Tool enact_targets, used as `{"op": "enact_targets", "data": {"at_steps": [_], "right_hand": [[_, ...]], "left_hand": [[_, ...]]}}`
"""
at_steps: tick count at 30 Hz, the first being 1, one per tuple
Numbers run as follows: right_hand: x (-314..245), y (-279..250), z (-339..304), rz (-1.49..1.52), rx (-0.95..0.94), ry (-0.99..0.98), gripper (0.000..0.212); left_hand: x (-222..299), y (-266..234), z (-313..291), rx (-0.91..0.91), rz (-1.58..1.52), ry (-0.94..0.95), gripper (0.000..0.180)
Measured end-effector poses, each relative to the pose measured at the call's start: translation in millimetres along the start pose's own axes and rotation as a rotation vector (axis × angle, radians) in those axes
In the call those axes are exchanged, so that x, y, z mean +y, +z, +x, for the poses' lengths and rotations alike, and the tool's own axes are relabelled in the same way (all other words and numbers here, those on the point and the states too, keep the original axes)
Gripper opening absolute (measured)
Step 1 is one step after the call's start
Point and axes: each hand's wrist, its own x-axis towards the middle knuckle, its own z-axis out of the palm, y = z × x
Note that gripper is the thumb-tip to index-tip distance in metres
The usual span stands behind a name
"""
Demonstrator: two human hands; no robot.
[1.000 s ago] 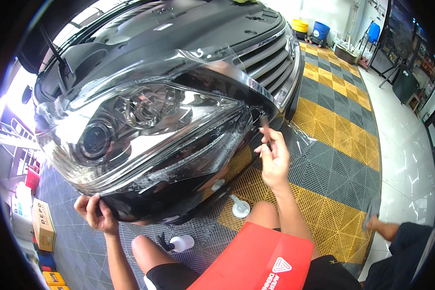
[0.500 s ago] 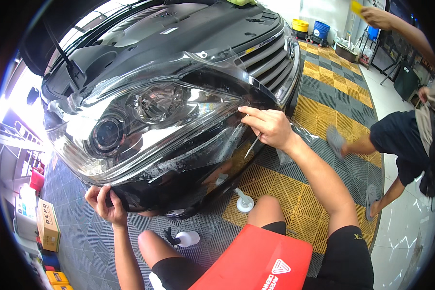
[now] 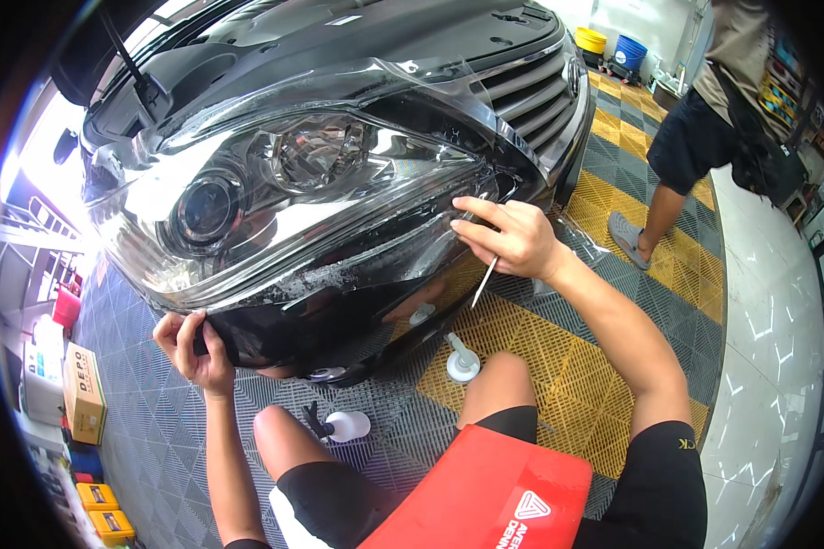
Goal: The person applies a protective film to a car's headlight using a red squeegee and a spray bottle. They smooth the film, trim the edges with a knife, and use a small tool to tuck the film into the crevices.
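A dark car's front corner fills the upper middle, with a clear headlight (image 3: 316, 154) above the black bumper (image 3: 288, 328). Transparent film (image 3: 380, 245), wrinkled and wet-looking, lies over the headlight and the bumper below it. At the headlight's inner corner, my right hand (image 3: 515, 240) grips a slim, pale, stick-like tool (image 3: 483, 285) that points down toward me. Its index and middle fingers reach out against the film. My left hand (image 3: 195, 359) is curled at the bumper's lower left edge, fingertips and thumb closed there. What lies between them is hard to make out.
Between my knees and the car, a white spray bottle (image 3: 346, 425) and a white round-ended object (image 3: 463, 362) are on the tiled grey-and-yellow floor. A person (image 3: 691, 151) stands at right. Buckets (image 3: 628, 53) are at the back; a cardboard box (image 3: 84, 395) is far left.
My view has shifted slightly. My right hand stays by the headlight corner, its tool at a steeper angle; the left keeps to the bumper edge. The other person has moved back, their yellow piece out of sight.
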Motion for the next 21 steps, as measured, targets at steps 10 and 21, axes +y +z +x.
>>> {"op": "enact_targets", "data": {"at_steps": [10,21], "right_hand": [[-29,7,7,0.021,0.016,0.080,0.049],[-55,23,24,-0.084,0.096,0.081,0.057]], "left_hand": [[6,0,3,-0.005,0.006,0.007,0.024],[6,2,5,0.006,-0.013,0.019,0.025]]}}
